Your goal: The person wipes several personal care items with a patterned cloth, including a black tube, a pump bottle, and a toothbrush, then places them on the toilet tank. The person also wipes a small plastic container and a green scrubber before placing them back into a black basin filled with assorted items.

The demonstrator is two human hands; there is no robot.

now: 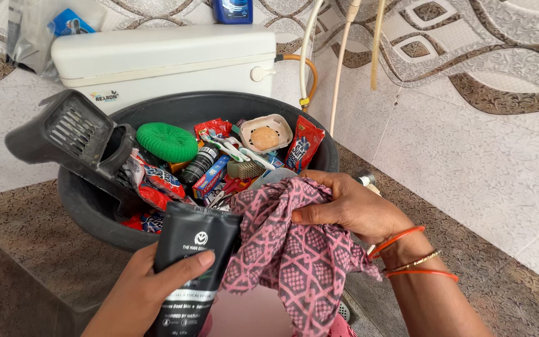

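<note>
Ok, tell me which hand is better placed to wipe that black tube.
Right hand: it grips the pink patterned cloth, bunched against the black tube. The left hand is occupied holding the tube.

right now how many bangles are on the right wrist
3: an orange bangle nearest the hand, a thin gold bangle in the middle, and another orange one farthest up the arm. None seem hidden.
</note>
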